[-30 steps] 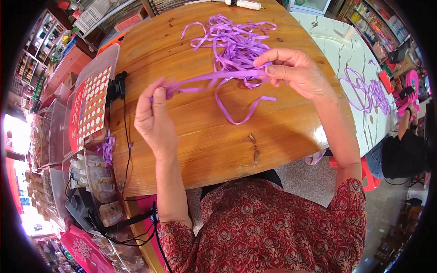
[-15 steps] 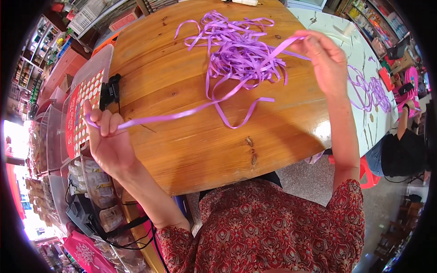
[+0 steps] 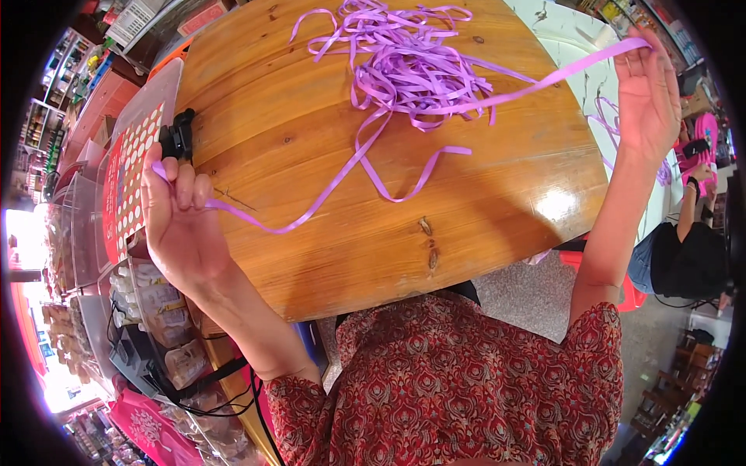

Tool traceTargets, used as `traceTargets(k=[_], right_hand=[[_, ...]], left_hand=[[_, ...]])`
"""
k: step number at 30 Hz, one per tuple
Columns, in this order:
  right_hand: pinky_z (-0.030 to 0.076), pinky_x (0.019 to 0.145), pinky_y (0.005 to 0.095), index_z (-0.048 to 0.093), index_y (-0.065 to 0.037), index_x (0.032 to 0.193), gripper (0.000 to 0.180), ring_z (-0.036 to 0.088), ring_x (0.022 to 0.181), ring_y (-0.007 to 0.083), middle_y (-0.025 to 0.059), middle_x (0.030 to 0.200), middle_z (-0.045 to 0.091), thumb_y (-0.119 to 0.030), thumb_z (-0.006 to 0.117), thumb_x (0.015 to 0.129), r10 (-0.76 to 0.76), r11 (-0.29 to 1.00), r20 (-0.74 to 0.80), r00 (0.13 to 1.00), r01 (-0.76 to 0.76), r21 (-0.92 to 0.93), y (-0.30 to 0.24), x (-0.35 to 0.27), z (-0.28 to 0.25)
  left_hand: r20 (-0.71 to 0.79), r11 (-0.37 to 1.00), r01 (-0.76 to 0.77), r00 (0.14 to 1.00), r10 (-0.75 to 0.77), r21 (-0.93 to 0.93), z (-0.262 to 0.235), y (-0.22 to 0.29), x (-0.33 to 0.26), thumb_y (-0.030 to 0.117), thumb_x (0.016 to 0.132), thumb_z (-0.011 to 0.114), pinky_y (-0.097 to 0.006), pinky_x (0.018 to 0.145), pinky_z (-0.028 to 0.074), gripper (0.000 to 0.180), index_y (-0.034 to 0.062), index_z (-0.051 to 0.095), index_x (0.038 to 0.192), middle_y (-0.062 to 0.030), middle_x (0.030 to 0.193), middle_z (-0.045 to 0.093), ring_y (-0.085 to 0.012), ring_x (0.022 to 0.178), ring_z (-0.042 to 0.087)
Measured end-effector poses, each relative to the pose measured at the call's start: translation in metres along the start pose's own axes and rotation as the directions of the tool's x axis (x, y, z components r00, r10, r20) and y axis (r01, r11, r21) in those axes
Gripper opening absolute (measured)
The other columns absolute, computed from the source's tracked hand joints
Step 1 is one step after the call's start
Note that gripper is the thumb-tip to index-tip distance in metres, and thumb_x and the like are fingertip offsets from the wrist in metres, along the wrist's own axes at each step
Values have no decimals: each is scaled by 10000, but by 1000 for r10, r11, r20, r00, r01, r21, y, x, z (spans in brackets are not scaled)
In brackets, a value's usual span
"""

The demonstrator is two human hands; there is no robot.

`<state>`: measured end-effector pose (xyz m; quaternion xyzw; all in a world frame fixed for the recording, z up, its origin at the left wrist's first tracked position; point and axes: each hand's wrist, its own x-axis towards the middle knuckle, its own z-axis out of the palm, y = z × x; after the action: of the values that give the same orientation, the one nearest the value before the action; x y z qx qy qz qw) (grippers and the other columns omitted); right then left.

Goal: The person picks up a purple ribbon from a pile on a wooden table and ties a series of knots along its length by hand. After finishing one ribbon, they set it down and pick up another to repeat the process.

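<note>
A loose, tangled heap of purple ribbon (image 3: 412, 70) lies on the far middle of the wooden table. My left hand (image 3: 183, 210), at the table's left side, has its fingers curled round one strand, which sags across the wood back to the heap. Far to the right, my right hand (image 3: 649, 97) is raised and pinches another stretch of the ribbon between thumb and fingers. That stretch runs from the heap over the table's right edge. One cut ribbon end curls on the wood between my hands.
The wooden table (image 3: 334, 256) fills the middle. At its left edge are a black clip-like device (image 3: 180, 133) and a red card with white dots (image 3: 134, 186). A white marbled table (image 3: 559, 35) adjoins on the right. Beyond it is another person (image 3: 684, 260) near pink material.
My right hand has moved outward to the right and up, drawing its ribbon stretch longer. The strand from my left hand has gone slack and sags lower.
</note>
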<state>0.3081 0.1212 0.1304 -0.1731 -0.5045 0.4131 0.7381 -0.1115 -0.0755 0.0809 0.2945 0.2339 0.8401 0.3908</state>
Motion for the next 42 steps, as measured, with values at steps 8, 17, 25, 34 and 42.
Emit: traceTargets(k=[8, 17, 25, 34, 42], right_hand=[[450, 820, 251, 537, 20, 1210, 366, 586, 911, 126, 75, 984, 627, 49, 558, 846, 302, 871, 573, 762, 24, -491, 21, -91, 58], [527, 700, 246, 605, -24, 1003, 244, 650, 810, 116, 63, 870, 662, 14, 682, 775, 257, 872, 510, 821, 31, -489, 37, -131, 78], [489, 717, 237, 636, 7, 948, 214, 636, 821, 136, 88, 917, 664, 48, 694, 747, 217, 886, 559, 800, 79, -457, 36, -129, 70], [490, 744, 259, 621, 17, 978, 255, 634, 843, 144, 89, 942, 652, 66, 696, 739, 237, 889, 556, 797, 53, -454, 44, -131, 66], [467, 729, 257, 611, 11, 918, 244, 594, 847, 159, 96, 907, 617, 88, 705, 706, 205, 916, 566, 798, 46, -398, 54, -134, 64]], left_hand=[[53, 756, -5, 998, -39, 654, 62, -83, -40, -1, 866, 581, -157, 612, 402, 263, 12, 570, 1128, 6, 878, 579, -31, 734, 521], [149, 833, 265, 914, -378, 486, 98, -120, -64, -71, 834, 592, -163, 652, 446, 404, 38, 504, 1213, -8, 941, 580, -7, 714, 510], [263, 802, 406, 795, -546, 438, 83, -129, -59, -37, 861, 573, -152, 572, 438, 413, 40, 460, 1251, -13, 922, 598, -8, 697, 510], [208, 801, 333, 850, -483, 498, 86, -132, -62, -65, 856, 562, -189, 676, 465, 425, 34, 451, 1254, -36, 902, 615, -63, 816, 575], [195, 849, 393, 856, -478, 353, 88, -132, -66, -5, 880, 573, -175, 578, 432, 272, 11, 559, 1151, -4, 843, 624, -45, 705, 549]])
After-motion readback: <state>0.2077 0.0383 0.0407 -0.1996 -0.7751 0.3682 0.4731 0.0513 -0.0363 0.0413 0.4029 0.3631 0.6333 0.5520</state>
